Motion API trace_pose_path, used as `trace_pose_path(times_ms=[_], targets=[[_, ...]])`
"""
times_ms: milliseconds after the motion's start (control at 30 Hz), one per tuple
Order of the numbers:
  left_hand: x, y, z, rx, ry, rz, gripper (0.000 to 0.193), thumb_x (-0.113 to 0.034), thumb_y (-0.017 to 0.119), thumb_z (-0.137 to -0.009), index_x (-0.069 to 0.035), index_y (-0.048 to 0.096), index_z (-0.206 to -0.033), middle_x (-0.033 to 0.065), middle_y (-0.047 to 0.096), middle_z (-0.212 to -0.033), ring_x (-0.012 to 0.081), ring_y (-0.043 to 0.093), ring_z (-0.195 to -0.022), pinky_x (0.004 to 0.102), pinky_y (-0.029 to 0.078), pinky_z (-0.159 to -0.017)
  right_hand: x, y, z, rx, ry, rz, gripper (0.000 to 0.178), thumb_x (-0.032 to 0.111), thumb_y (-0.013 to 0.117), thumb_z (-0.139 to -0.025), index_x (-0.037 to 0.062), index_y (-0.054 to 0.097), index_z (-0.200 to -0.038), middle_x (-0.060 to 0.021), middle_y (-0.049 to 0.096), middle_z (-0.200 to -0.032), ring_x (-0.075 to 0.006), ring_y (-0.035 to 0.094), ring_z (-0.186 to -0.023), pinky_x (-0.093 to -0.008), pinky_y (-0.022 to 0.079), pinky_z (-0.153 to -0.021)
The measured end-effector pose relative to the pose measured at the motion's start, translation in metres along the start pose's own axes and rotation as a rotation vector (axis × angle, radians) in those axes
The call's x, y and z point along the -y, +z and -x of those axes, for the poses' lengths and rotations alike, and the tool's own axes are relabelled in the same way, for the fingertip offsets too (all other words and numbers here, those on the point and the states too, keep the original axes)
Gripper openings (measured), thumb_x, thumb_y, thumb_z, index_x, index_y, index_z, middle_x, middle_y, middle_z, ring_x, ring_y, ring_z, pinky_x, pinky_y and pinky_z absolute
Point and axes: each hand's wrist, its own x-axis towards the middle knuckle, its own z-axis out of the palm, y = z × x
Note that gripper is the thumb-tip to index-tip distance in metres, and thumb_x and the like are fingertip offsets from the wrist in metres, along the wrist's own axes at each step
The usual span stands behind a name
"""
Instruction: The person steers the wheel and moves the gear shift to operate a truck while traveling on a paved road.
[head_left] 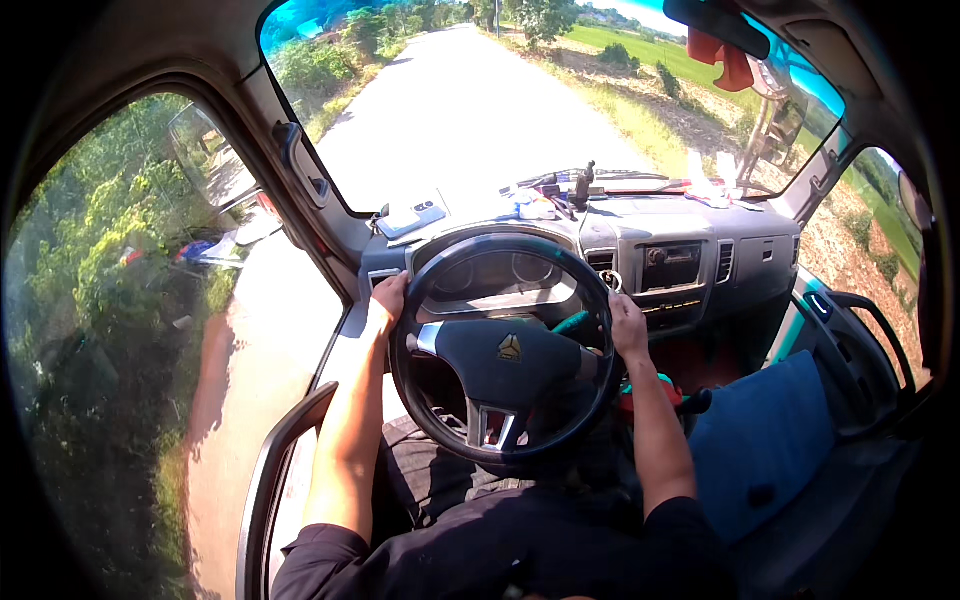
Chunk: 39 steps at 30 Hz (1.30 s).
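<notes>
A large black steering wheel [506,454] with a dark centre hub and silver trim stands in front of my body. My left hand [388,297] is closed around its left rim, at the upper left. On the opposite side my right hand [628,325] grips the right rim, its fingers partly hidden behind the wheel. Both forearms reach up from dark short sleeves. Behind the wheel sits the instrument cluster [492,277], partly covered by the rim and spokes.
The grey dashboard [640,226] carries a radio [671,266], a phone holder [583,187] and loose small items. A blue passenger seat [765,440] lies to the right. Through the windshield runs a bright road [455,110] with greenery and fields alongside. A door handle [282,430] is at my left.
</notes>
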Motion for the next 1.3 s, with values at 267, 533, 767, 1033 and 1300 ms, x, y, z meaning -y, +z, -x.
trace_pose_path(times_ms=[267,533,767,1033,1300], targets=[[0.028,-0.002,-0.006,0.03,0.05,0.036,0.05,-0.042,0.051,-0.106,0.004,0.07,-0.1,0.0147,0.072,-0.087,0.0252,0.072,-0.087,0.0374,0.053,-0.078,0.0,0.003,-0.001,-0.036,-0.075,0.069,0.046,0.041,0.051,-0.108,0.0002,0.067,-0.095,-0.0055,0.065,-0.073,-0.0139,0.064,-0.064,-0.0329,0.052,-0.06],[0.008,-0.005,0.024,0.05,0.111,0.195,0.044,-0.041,0.052,-0.107,0.0,0.069,-0.105,0.0106,0.068,-0.075,0.0191,0.067,-0.055,0.0334,0.052,-0.051,0.018,0.003,-0.016,-0.044,-0.086,0.176,0.05,0.047,0.054,-0.104,-0.0004,0.07,-0.104,-0.023,0.069,-0.085,-0.0397,0.069,-0.083,-0.0439,0.051,-0.075],[0.003,-0.005,0.044,0.048,0.043,0.25,0.047,-0.044,0.052,-0.106,-0.001,0.068,-0.098,0.0078,0.063,-0.067,0.0174,0.063,-0.051,0.03,0.047,-0.046,0.032,0.005,-0.021,-0.051,-0.139,0.275,0.053,0.048,0.053,-0.104,-0.0013,0.067,-0.091,-0.0249,0.064,-0.078,-0.0466,0.063,-0.079,-0.0492,0.048,-0.07],[0.015,-0.008,0.056,0.055,-0.085,0.45,0.049,-0.045,0.048,-0.107,-0.003,0.067,-0.092,0.0066,0.062,-0.068,0.017,0.06,-0.051,0.0296,0.05,-0.048,0.054,0.008,-0.029,0.019,-0.106,0.344,0.051,0.047,0.054,-0.104,-0.0007,0.071,-0.101,-0.0254,0.067,-0.084,-0.0384,0.069,-0.082,-0.0426,0.051,-0.074],[0.005,-0.011,0.058,0.079,-0.078,0.393,0.05,-0.045,0.048,-0.106,-0.002,0.069,-0.09,0.0076,0.065,-0.068,0.0182,0.061,-0.052,0.0311,0.049,-0.05,0.041,0.01,-0.026,-0.026,-0.149,0.295,0.056,0.052,0.051,-0.103,-0.0006,0.07,-0.095,-0.0266,0.067,-0.084,-0.0467,0.067,-0.086,-0.0504,0.05,-0.074]])
